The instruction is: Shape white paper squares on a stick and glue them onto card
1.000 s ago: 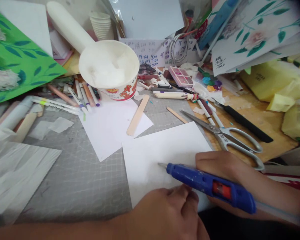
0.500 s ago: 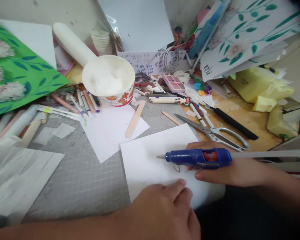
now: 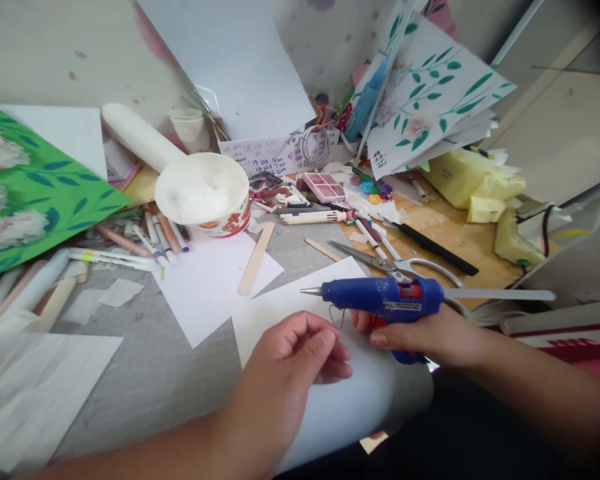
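In the head view we see the right hand closed around the grip of a blue glue gun, with the fingers wrapped under its body. The gun is held level just above the table. Its metal nozzle points left and a pale glue stick juts out of the back toward the right. The gun hangs over the near white sheet, which lies on the grey cutting mat at the table's front edge.

The left hand hovers over the same sheet, just left of the gun. Its fingers are loosely curled and we see nothing between them, and its fingertips are close to the gun's wire stand but apart from it.

Behind the gun lie the scissors. Farther left a wooden stick rests on a second white sheet, and a paper bowl stands beyond it beside a row of markers. A green painted card fills the far left.
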{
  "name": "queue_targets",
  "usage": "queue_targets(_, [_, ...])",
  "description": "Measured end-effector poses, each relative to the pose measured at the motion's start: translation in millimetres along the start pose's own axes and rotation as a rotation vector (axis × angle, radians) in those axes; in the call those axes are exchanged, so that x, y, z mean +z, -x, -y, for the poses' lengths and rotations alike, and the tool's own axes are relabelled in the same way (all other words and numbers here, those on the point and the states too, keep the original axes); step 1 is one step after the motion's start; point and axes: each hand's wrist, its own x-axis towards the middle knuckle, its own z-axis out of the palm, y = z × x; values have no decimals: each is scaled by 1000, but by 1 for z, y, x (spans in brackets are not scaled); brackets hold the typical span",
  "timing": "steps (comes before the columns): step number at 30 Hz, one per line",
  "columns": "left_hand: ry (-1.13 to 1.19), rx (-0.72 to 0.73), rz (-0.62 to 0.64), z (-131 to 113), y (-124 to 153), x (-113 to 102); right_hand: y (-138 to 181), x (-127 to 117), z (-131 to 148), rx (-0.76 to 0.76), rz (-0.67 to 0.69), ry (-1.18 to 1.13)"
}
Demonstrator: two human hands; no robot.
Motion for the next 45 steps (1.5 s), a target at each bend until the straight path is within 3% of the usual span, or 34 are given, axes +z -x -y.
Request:
queue_targets(5, [195,-32,-58,-1,-2,0,4,11,4,-10,-49,28])
queue_targets(13, [347,-42,-61,-7,-5,1,3,25,5,-340,-107,239])
queue_targets(17, [378,-31,-53,-7,-5,1,0,29,4,-407,-78,247])
queue_targets(24, [450,-9,-40,-4,-5,-1,-1,34,2,-415,-128,253])
queue_targets(29, [426,-2,-11,-3,-4,-1,-1,36,1,-324,-210,231])
queue_targets(37, [427,-33,-9,-8,-5,-1,-1,36,2,-214,-211,90])
queue_targets(45, [425,-21,-23,-6,-5,-2,-1,35,4,-250,-179,205])
